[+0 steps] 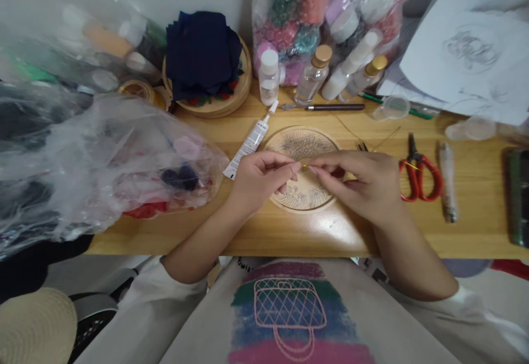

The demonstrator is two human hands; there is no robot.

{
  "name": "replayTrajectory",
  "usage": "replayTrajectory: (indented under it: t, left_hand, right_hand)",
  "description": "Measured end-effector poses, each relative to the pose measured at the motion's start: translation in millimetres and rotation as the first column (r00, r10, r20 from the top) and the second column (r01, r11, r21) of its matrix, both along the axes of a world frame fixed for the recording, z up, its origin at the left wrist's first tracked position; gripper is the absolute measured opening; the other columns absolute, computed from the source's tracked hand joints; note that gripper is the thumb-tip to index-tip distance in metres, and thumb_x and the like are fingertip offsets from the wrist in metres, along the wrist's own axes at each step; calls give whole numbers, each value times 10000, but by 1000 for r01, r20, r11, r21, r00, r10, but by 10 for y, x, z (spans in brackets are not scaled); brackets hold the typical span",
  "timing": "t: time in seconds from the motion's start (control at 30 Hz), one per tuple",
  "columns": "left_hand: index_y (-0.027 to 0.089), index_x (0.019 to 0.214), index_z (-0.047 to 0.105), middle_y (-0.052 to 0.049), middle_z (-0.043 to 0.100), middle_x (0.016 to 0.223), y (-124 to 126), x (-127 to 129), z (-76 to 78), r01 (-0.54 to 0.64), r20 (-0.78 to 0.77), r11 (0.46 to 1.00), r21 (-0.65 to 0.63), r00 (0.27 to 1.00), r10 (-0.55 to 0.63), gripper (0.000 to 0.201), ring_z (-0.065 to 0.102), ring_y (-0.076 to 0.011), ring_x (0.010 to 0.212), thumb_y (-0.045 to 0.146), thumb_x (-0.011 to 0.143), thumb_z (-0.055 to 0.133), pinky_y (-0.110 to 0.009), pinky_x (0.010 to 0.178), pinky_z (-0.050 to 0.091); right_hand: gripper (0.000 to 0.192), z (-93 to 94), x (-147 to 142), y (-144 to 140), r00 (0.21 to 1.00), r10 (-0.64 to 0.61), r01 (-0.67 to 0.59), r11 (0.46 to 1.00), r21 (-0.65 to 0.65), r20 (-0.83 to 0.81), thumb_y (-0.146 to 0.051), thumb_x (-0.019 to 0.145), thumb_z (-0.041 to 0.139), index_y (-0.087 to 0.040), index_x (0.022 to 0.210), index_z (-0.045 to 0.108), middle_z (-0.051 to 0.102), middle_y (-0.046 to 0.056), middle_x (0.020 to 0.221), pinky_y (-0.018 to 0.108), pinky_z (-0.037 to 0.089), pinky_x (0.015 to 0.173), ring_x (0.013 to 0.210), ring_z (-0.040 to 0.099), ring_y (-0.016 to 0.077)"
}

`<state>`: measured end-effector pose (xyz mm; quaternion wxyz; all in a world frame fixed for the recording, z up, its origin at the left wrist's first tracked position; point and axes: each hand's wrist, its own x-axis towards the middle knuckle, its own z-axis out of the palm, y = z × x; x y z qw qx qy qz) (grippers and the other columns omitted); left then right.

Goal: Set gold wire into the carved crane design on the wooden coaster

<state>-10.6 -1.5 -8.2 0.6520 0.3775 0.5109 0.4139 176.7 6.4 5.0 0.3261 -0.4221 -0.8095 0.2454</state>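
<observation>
In the head view, the left hand [258, 179] and the right hand [363, 179] meet fingertip to fingertip above a round engraved wooden disc [303, 144] that lies flat on the wooden table [475, 210]. Both hands have thumb and forefinger pinched nearly closed on a tiny gold-coloured piece [305, 166] held between them; it is too small to tell what it is. The other fingers of each hand curl loosely under. The hands cover the middle of the disc, so only its top, with a fine radiating pattern, and its lower edge, with wave lines, show.

Just left of the disc a white glue tube [249, 144] lies slanted, its cap pointing away. Beyond the disc a dark-handled tool [326, 107] lies crosswise, and behind it stand small bottles [313, 77], two with gold caps. Right of the right hand lie red-handled snips [418, 171], and just beside them a pale stick-shaped item [447, 179]. A crumpled clear plastic bag [103, 160] fills the table's left side, near the left wrist. Sheets of sketch paper [467, 55] lie at the far right.
</observation>
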Motion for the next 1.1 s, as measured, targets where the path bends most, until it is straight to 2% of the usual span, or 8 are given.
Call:
replayTrajectory:
  t: [0.37,0.5,0.63,0.77,0.9,1.0,1.03,1.1]
  left_hand:
    - [160,637,668,15,657,592,5,-2,9,42,-32,999,-9,999,-42,145,483,-37,405,225,762,702,-163,390,377]
    - [165,648,689,15,661,597,30,-26,5,-37,-81,999,35,996,40,134,479,-33,394,216,770,665,-160,378,360]
    - [173,662,702,25,672,597,56,-65,10,-122,-172,986,114,975,140,125,474,-30,396,200,774,651,-155,381,362]
    - [173,682,700,27,677,609,63,-92,-9,-127,-207,981,149,966,157,116,482,-33,408,207,783,655,-161,393,371]
    - [189,711,692,30,668,631,55,-109,-39,-101,-221,975,199,964,145,125,483,-43,429,263,803,649,-188,407,358]
    - [209,755,679,29,636,657,62,-157,-43,-59,-397,933,355,894,208,119,514,-78,520,264,843,621,-232,494,398]
    - [216,772,675,20,634,690,71,-183,-43,-17,-490,905,425,836,246,104,538,-100,582,255,851,620,-256,561,429]
    - [223,840,677,-18,648,824,99,-240,-46,94,-671,851,517,661,335,40,588,-165,769,238,847,640,-328,740,462]
  right_hand:
    - [77,-15,10,12,999,22,-20,999,-29,50,-232,894,644,-230,882,720,776,1,795,226,451,499,518,604,84]
    - [111,-33,31,30,993,72,-66,996,-64,97,-247,911,618,-227,898,726,777,8,801,242,457,534,572,646,109]
    - [163,-61,40,30,966,148,-108,976,-190,213,-254,917,576,-249,887,735,778,16,839,268,460,606,700,691,155]
    - [161,-72,35,12,945,156,-85,966,-242,289,-256,897,588,-238,823,730,745,10,730,271,400,575,652,657,157]
    - [141,-65,39,8,934,154,-76,968,-241,324,-263,882,602,-237,819,726,739,13,721,278,374,564,630,640,157]
    - [137,-53,45,11,926,152,-68,968,-243,345,-280,884,600,-245,836,723,736,10,721,275,366,558,628,635,153]
    - [139,-50,47,12,926,147,-61,968,-244,349,-286,886,597,-248,840,722,733,8,718,274,363,557,630,634,152]
    - [146,-47,50,12,924,142,-52,966,-252,354,-298,889,594,-249,836,720,727,7,707,272,359,555,628,631,150]
